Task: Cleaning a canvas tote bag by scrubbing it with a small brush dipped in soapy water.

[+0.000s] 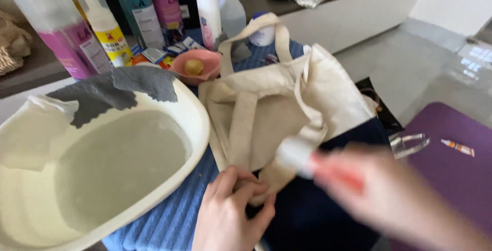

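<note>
A cream canvas tote bag (287, 102) lies on a blue ribbed towel (169, 220), its handles pointing away from me. My left hand (230, 210) pinches the bag's near edge at the bottom centre. My right hand (394, 200), blurred by motion, holds a small white and red tube or bottle (312, 161) over the bag's lower right part. Dark navy fabric (312, 215) lies under the bag near my hands.
A white basin of cloudy water (197, 123) sits at left with a grey cloth (118, 89) and a white cloth (31, 128) draped on its rim. Several detergent bottles (105, 25) and a pink bowl (195, 66) stand behind. A purple mat (456, 174) lies at right.
</note>
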